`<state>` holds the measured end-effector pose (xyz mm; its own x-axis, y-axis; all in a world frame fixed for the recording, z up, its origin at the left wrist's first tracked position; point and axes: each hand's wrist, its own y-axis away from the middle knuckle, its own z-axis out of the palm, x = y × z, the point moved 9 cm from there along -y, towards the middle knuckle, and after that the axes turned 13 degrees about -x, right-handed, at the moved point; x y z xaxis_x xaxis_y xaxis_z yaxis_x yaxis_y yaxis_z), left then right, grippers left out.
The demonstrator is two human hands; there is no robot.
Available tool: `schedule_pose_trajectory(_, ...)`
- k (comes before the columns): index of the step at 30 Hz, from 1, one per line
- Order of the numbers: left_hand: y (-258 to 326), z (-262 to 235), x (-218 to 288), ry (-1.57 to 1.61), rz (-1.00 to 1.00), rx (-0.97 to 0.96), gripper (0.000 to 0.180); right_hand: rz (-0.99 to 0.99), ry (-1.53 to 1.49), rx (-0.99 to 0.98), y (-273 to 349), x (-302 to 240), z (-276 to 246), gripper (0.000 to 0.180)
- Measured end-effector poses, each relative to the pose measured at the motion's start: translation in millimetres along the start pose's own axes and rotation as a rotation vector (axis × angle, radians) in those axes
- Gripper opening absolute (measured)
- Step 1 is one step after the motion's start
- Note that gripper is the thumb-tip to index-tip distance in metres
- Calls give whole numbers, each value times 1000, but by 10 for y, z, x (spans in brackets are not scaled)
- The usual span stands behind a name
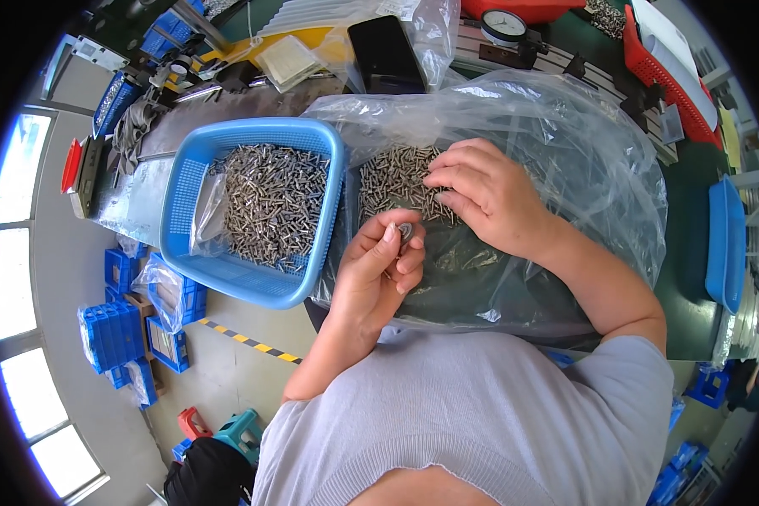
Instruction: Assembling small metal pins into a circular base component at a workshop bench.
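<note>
My left hand [378, 263] is closed, palm up, around a small round metal ring gauge [406, 230], its thumb and fingers pressed against the rim. To its right, my right hand [496, 198] reaches over the edge of a loose pile of small metal pins [394, 179]. Its thumb and fingers are curled together; whatever lies between the fingertips is too small to make out. The pile rests on a clear plastic sheet [557, 139]. Left of it, a blue plastic basket [282, 295] holds many more of these pins [274, 198] and a clear bag [211, 215].
A black phone [386, 55] lies on plastic at the back. Behind the sheet stand a dial gauge [503, 27] and a metal rail [603, 80]. Red baskets [662, 72] and a blue tray [724, 244] sit at the right. Blue crates [114, 336] are stacked on the floor at left.
</note>
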<state>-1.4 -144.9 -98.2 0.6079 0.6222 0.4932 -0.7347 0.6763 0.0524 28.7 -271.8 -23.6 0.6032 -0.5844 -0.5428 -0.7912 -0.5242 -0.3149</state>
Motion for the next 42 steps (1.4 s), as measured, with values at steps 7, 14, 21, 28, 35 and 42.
schedule_pose_trajectory(7,-22,-16,-13,24,21,-40,23,-97,153,-12,-56,-213,104,21)
schedule_pose_trajectory(14,-9,-7,-23,37,47,-106,25,-85,219,-75,-37,-228,224,15)
schedule_pose_trajectory(21,8,8,-41,44,4,-135,28,-2,151,-34,-53,-197,171,13)
schedule_pose_trajectory(28,38,5,-47,82,10,-166,33,1,200,-24,-33,-181,175,20)
schedule_pose_trajectory(35,35,19,-38,40,12,-149,31,43,135,-79,-54,-176,178,9)
schedule_pose_trajectory(42,22,44,-25,-14,17,-144,35,15,144,-12,-51,-178,127,15)
